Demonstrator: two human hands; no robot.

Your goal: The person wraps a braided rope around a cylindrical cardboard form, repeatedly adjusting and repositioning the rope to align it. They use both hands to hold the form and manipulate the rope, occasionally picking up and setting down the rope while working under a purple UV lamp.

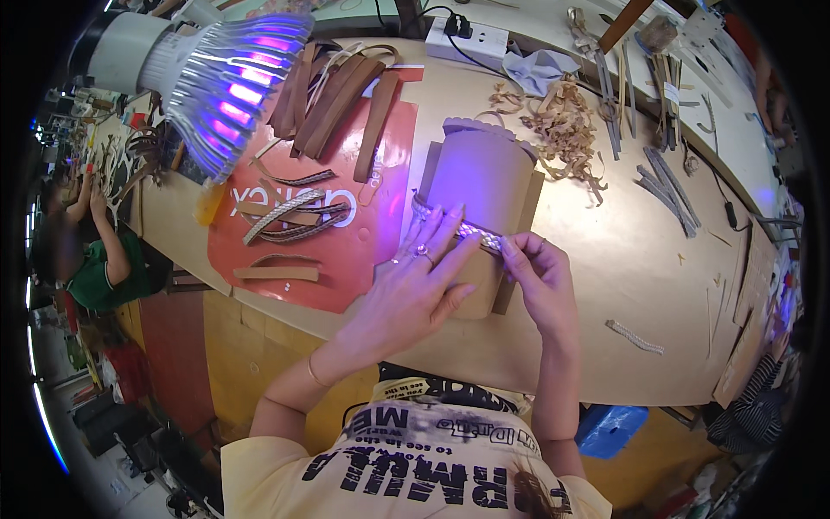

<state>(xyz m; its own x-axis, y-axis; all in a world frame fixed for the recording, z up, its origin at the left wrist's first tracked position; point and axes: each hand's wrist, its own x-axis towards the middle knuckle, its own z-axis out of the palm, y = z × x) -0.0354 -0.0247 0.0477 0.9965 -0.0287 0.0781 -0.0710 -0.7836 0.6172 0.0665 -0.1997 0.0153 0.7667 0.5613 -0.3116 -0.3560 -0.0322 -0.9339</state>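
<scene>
A braided strip point(468, 231) in a pale, shiny weave lies across a brown curved form point(484, 173) with a scalloped far edge. My left hand point(421, 275) rests over the strip with its fingers stretched out, pressing it against the form. At the strip's right end, the thumb and fingers of my right hand point(538, 270) pinch it near the form's right side. The strip's left end shows just beyond my left fingers. Purple light from a finned lamp point(232, 99) falls on the form and my left hand.
Left of the form, a red sheet point(393, 156) bears brown strips point(341, 95) and braided pieces point(290, 214). Curly tan shavings point(566, 121) lie behind it, near a white power strip point(467, 39). Grey strips point(670, 195) and a short braid point(634, 336) lie right. Another person point(108, 268) works far left.
</scene>
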